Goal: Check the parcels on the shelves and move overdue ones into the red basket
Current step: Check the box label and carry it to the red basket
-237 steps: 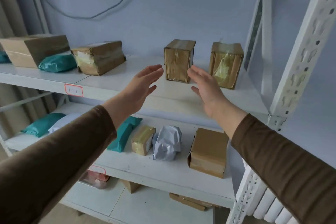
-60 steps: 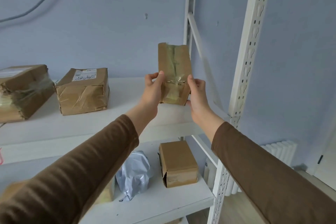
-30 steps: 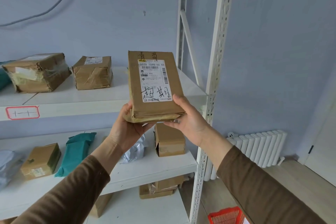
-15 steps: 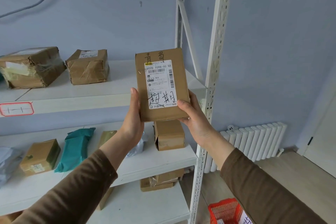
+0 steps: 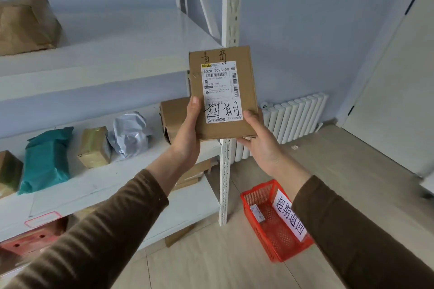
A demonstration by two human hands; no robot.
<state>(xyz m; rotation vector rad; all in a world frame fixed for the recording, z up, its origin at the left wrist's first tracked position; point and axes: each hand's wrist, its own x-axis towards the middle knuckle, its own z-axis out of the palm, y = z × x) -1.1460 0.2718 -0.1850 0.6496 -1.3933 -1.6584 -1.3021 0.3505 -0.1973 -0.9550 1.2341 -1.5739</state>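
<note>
Both hands hold one brown parcel (image 5: 223,94) upright in front of the shelf post (image 5: 231,2), label (image 5: 222,91) turned toward the wearer — plainly so the print and the handwritten mark across its lower part can be read. The left hand (image 5: 187,134) clasps the parcel's lower left edge, thumb on the front; the right hand (image 5: 260,143) props its lower right corner from beneath. The red basket (image 5: 260,195) sits on the floor below the parcel and to its right — the likely destination, if that mark means overdue.

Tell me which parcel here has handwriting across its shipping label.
The flat brown parcel held up in both hands: large black characters are scrawled over its white label. The parcels on the shelves show no such writing from here.
</note>
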